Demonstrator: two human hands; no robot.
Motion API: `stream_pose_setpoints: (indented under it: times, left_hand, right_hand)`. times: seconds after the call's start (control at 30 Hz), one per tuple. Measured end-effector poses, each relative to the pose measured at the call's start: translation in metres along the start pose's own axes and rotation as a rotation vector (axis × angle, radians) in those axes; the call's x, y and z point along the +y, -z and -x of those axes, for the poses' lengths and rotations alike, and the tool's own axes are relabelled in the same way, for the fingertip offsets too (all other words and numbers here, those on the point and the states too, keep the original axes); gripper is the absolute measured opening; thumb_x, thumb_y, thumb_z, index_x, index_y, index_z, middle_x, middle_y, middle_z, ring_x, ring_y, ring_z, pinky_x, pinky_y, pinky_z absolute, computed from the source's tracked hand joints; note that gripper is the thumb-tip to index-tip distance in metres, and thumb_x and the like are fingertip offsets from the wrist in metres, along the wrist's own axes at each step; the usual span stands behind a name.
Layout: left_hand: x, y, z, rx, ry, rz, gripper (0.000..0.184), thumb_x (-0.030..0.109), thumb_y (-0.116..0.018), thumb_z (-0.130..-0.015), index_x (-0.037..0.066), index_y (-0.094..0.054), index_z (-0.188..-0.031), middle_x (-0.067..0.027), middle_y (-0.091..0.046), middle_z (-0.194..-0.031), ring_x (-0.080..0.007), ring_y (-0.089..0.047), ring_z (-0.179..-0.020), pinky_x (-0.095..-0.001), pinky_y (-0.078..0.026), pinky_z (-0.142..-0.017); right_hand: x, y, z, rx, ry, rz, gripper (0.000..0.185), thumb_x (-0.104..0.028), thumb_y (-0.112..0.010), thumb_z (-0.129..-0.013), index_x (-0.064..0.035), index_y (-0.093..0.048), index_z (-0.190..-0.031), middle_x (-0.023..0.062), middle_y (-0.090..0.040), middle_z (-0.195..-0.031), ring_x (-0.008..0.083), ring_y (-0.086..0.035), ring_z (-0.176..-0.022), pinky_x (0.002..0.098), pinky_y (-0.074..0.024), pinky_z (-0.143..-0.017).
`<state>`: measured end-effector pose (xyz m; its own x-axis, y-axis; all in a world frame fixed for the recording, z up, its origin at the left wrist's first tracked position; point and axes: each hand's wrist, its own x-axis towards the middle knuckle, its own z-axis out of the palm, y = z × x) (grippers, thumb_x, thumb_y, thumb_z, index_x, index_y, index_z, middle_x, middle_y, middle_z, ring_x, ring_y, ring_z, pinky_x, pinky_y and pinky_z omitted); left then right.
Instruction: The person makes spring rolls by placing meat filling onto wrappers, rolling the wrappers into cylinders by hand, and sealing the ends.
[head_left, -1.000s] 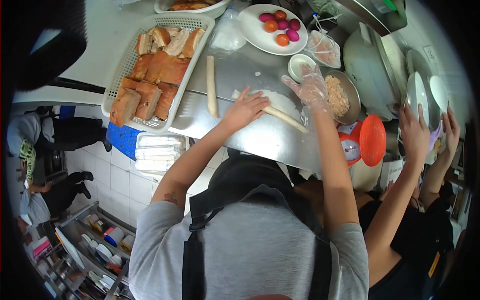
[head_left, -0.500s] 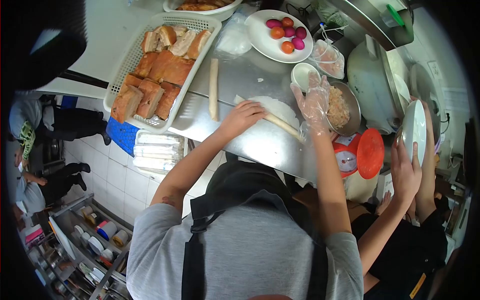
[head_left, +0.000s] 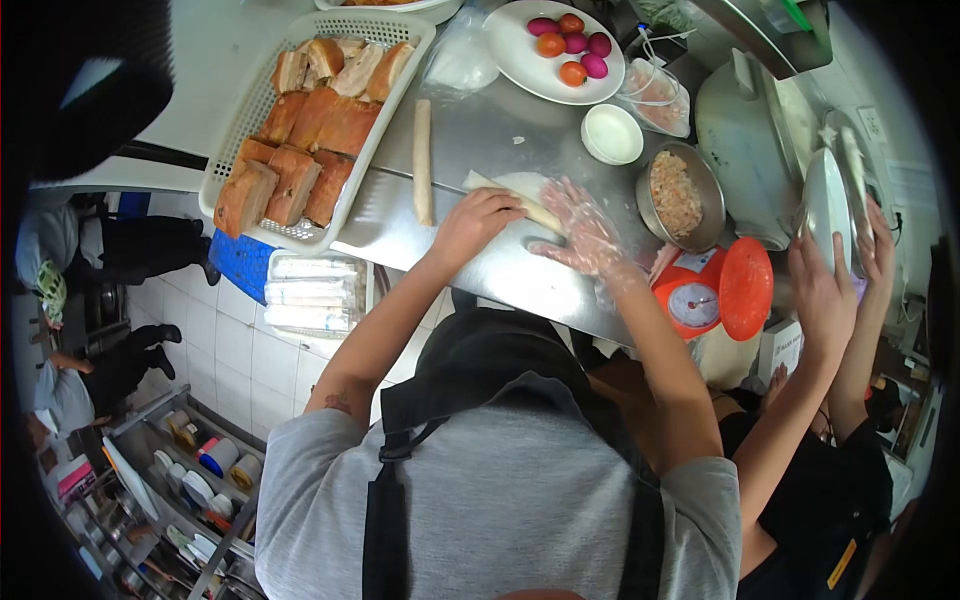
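On the steel table lies a pale, thin, uncooked spring roll (head_left: pixel 541 214), with part of its white wrapper (head_left: pixel 525 182) spread behind it. My left hand (head_left: pixel 480 218), bare, has its fingers curled over the roll's left end. My right hand (head_left: pixel 584 232), in a clear plastic glove, lies over the right end with its fingers spread; it hides that end. A finished-looking long roll (head_left: pixel 423 162) rests to the left, apart from both hands. To the right stands a metal bowl (head_left: pixel 648 205) of minced filling (head_left: pixel 676 196), beside a small white bowl (head_left: pixel 612 135).
A white basket (head_left: pixel 412 75) of roasted pork slabs stands at the left. A plate (head_left: pixel 508 62) of tomatoes and purplish eggs sits at the back. Right are a red scale (head_left: pixel 690 300) and a large pot (head_left: pixel 735 150). Another person's hands (head_left: pixel 826 300) hold a white dish (head_left: pixel 825 205).
My right hand has moved from beside the filling bowl down and left onto the roll's right end. My left hand stays on the left end. The other person's dish has shifted slightly.
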<state>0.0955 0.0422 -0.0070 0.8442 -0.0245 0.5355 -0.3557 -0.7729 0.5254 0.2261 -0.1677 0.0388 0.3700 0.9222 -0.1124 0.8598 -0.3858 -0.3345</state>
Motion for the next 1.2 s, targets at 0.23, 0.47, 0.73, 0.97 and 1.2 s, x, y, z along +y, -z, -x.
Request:
stream_pose_setpoints:
  times: [0.23,0.47,0.73,0.97,1.2]
  left_hand:
    - [0.000,0.000,0.000,-0.003,0.009,0.020,0.034,0.004,-0.071,-0.076,0.011,-0.075,-0.109,-0.0032,-0.070,-0.109,-0.0253,-0.063,-0.108,-0.0385,-0.050,-0.093]
    - [0.003,0.004,-0.001,-0.020,0.013,-0.015,0.038,0.004,-0.069,-0.073,0.013,-0.074,-0.110,0.0028,-0.067,-0.109,-0.0215,-0.060,-0.110,-0.0361,-0.049,-0.095]
    - [0.000,0.002,0.000,-0.012,0.001,-0.024,0.036,0.004,-0.069,-0.074,0.013,-0.075,-0.109,0.0023,-0.068,-0.110,-0.0218,-0.060,-0.109,-0.0362,-0.049,-0.096]
    - [-0.006,-0.004,0.002,0.013,-0.032,-0.010,0.030,0.004,-0.068,-0.077,0.011,-0.075,-0.105,-0.0009,-0.069,-0.109,-0.0235,-0.062,-0.106,-0.0375,-0.049,-0.094]
    - [-0.004,-0.002,0.002,0.015,-0.018,0.012,0.031,0.004,-0.068,-0.075,0.011,-0.075,-0.105,-0.0015,-0.069,-0.107,-0.0244,-0.062,-0.106,-0.0379,-0.049,-0.094]
  right_hand:
    - [0.010,0.009,-0.029,-0.125,0.225,-0.013,0.095,-0.060,-0.070,-0.083,-0.0054,-0.037,-0.153,0.0199,-0.036,-0.159,0.0401,-0.027,-0.150,0.0477,-0.0250,-0.123]
    - [0.026,0.026,-0.034,-0.226,0.275,0.048,0.097,-0.056,-0.073,-0.083,-0.0069,-0.033,-0.156,0.0173,-0.033,-0.161,0.0368,-0.025,-0.151,0.0468,-0.0254,-0.124]
    - [0.033,0.041,-0.003,-0.291,0.339,-0.005,0.096,-0.054,-0.073,-0.084,-0.0041,-0.032,-0.155,0.0174,-0.031,-0.162,0.0356,-0.025,-0.151,0.0456,-0.0229,-0.124]
    - [0.034,0.036,-0.002,-0.274,0.242,0.145,0.100,-0.055,-0.074,-0.082,-0.0004,-0.032,-0.155,0.0221,-0.028,-0.162,0.0369,-0.024,-0.151,0.0454,-0.0232,-0.124]
    - [0.033,0.039,0.043,-0.253,0.218,0.055,0.097,-0.056,-0.074,-0.082,0.0006,-0.038,-0.152,0.0239,-0.038,-0.155,0.0374,-0.031,-0.148,0.0448,-0.0276,-0.122]
